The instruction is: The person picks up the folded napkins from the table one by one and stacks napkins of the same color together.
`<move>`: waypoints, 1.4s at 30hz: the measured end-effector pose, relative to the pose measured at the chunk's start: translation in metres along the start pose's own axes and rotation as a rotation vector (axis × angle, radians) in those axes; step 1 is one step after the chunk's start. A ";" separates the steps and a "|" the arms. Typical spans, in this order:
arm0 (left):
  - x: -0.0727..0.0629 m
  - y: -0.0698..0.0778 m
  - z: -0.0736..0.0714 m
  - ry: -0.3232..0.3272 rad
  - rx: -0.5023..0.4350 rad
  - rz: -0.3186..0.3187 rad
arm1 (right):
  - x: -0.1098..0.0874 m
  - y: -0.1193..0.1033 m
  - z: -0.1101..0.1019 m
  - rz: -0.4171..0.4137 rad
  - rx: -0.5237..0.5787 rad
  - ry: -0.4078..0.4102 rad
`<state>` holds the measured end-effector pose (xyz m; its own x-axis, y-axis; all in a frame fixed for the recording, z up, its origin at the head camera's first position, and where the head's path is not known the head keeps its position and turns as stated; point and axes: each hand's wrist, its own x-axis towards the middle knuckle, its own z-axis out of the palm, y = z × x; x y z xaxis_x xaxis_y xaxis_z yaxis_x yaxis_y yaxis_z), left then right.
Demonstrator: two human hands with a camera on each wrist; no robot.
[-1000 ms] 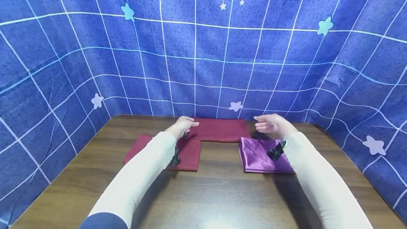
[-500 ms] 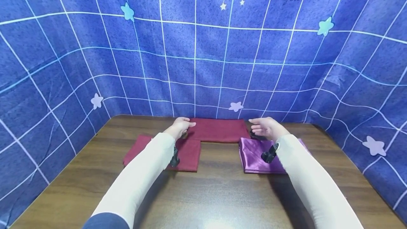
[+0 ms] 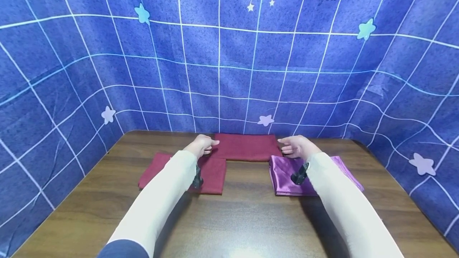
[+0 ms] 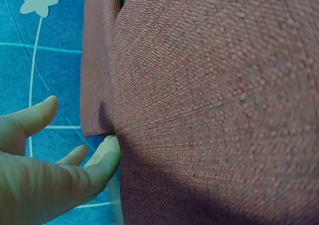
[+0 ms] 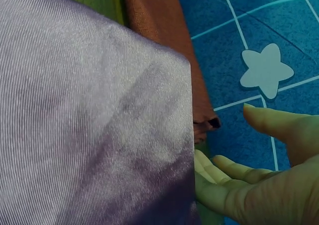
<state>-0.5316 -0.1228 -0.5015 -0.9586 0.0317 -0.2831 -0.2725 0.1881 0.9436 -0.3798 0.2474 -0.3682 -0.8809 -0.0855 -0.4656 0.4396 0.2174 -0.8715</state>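
A folded dark red cloth lies at the back of the table, a hand at each of its short ends. My left hand is at its left end, and the left wrist view shows the thumb spread away from bent fingers by the cloth's corner. At the right end is my right hand, its thumb likewise apart from the fingers in the right wrist view. Neither hand holds anything. Under the left forearm lies a second folded red cloth. A folded shiny purple cloth lies beneath the right wrist.
The brown wooden table reaches back to a blue gridded curtain that also hangs along both sides. The rear red cloth's far edge lies close to this curtain. A small black camera hangs under each wrist.
My right hand has moved left and slightly down, to the rear red cloth's right end. My left hand has shifted slightly left and down. The cloths have stayed in place.
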 end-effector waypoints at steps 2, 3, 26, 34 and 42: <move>-0.037 0.023 0.007 0.016 0.027 -0.026 | 0.001 -0.001 0.001 -0.005 -0.019 -0.014; -0.060 0.036 0.011 0.031 0.040 -0.046 | 0.002 -0.001 0.002 -0.006 -0.026 -0.012; -0.129 0.066 0.019 0.002 0.139 -0.071 | 0.119 0.044 -0.020 -0.040 0.062 0.011; 0.009 -0.008 -0.001 -0.044 0.102 -0.031 | 0.237 0.090 -0.061 -0.037 0.049 0.058; 0.015 -0.011 0.000 -0.029 0.141 -0.056 | 0.187 0.075 -0.040 -0.102 0.007 0.092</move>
<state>-0.5430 -0.1247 -0.5158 -0.9388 0.0451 -0.3416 -0.3093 0.3266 0.8931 -0.5184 0.2869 -0.5142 -0.9333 -0.0173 -0.3588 0.3478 0.2057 -0.9147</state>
